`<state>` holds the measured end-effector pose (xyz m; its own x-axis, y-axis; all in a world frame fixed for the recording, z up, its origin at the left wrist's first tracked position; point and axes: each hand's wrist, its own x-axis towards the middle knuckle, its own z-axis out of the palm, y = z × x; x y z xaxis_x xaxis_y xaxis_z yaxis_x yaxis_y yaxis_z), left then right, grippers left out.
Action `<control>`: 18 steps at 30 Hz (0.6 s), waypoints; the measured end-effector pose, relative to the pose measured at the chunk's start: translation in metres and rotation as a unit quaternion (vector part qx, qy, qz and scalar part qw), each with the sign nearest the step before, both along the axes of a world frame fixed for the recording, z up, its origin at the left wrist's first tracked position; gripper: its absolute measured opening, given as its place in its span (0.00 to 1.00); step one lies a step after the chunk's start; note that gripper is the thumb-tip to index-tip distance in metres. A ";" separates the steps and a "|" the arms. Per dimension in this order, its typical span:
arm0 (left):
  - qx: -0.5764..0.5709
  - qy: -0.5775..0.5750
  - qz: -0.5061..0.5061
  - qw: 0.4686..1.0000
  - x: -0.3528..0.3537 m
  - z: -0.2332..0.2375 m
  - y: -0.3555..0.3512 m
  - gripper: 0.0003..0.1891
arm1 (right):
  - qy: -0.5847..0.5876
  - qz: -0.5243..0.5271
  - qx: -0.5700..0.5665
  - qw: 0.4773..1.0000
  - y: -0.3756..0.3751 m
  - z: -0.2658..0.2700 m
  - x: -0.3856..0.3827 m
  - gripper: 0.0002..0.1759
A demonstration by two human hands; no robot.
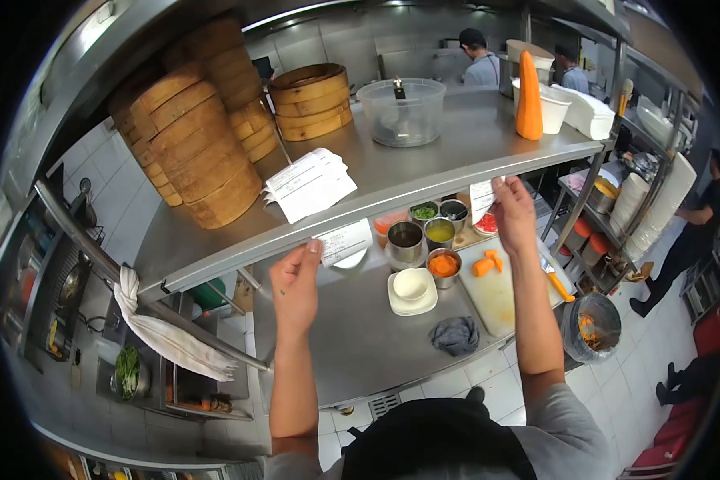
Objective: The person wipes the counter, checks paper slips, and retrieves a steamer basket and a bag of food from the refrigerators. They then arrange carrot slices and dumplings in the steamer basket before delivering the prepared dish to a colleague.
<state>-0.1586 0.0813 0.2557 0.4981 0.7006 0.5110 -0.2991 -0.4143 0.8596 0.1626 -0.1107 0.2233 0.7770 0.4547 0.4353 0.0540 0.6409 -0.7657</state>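
My left hand (296, 284) is raised under the steel shelf edge (240, 244) and pinches a white paper ticket (346, 240) that hangs from that edge. My right hand (514, 214) is raised further right and grips another white ticket (482, 199) at the same shelf edge. More tickets (308, 186) lie in a loose pile on top of the shelf. Below the hands, on the steel counter (360, 336), stand several small metal cups with sauces and garnishes (424, 236) and a white bowl on a square plate (412, 288).
Stacked bamboo steamers (196, 132) fill the shelf's left; a clear tub (402, 112) and an orange cone-shaped object (529, 100) stand further right. A cutting board with carrot pieces (492, 276), a grey rag (456, 334) and a bin (588, 326) sit below. Other people work behind and at right.
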 end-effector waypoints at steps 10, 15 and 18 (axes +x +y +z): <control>-0.003 -0.003 -0.042 0.999 -0.014 -0.014 0.005 0.17 | -0.017 0.085 0.009 0.996 0.080 0.004 -0.131 0.08; -0.019 -0.001 -0.032 0.999 -0.018 -0.007 -0.007 0.14 | -0.001 0.127 0.018 0.992 0.101 0.014 -0.165 0.09; -0.026 0.011 -0.026 0.999 -0.023 -0.002 -0.012 0.15 | -0.008 0.103 -0.006 0.995 0.111 0.009 -0.171 0.16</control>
<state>-0.1819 0.0696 0.2542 0.5444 0.6992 0.4634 -0.2998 -0.3538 0.8860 -0.0088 0.0004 0.2326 0.6594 0.6094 0.4403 -0.0658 0.6302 -0.7737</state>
